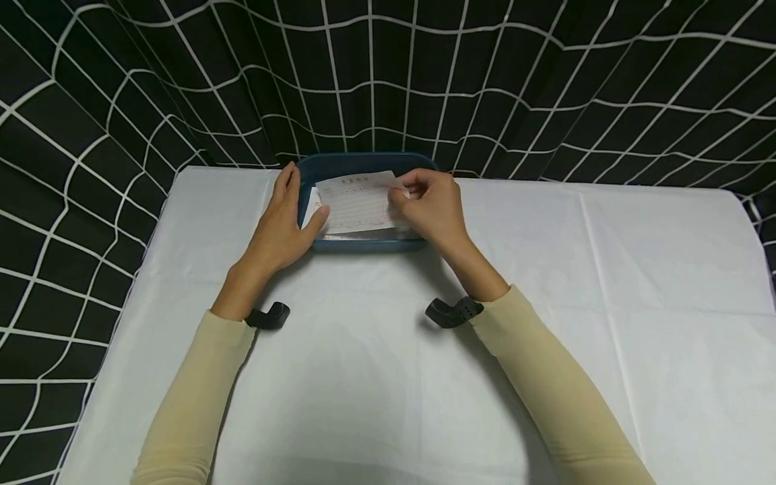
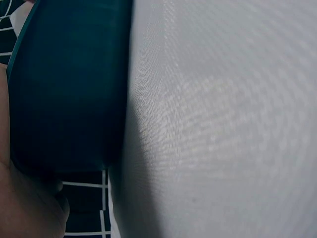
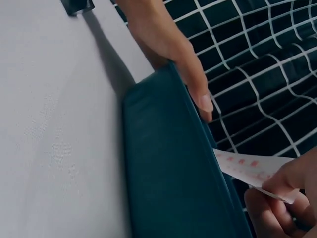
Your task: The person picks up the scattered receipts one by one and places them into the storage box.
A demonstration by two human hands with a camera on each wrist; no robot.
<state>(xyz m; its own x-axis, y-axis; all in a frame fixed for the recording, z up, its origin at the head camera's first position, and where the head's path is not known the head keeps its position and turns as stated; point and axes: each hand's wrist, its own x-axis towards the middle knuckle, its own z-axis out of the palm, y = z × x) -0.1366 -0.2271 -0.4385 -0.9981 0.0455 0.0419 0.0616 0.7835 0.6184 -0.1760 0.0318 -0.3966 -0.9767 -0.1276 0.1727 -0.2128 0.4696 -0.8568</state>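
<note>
A dark blue plastic bin stands at the far edge of the white-covered table. Printed paper slips lie in it; the top one, a white form with red print, is tilted up at its right end. My right hand pinches that end between thumb and fingers, and the right wrist view shows the pinched slip rising above the rim. At the bin's left end my left hand holds the wall, its thumb over the rim and its fingers along the outside. How many slips lie beneath is hidden.
A white cloth covers the table. Black fabric with white netting hangs right behind the bin and along the left side. A dark wrist camera sits at the right cuff, another at the left.
</note>
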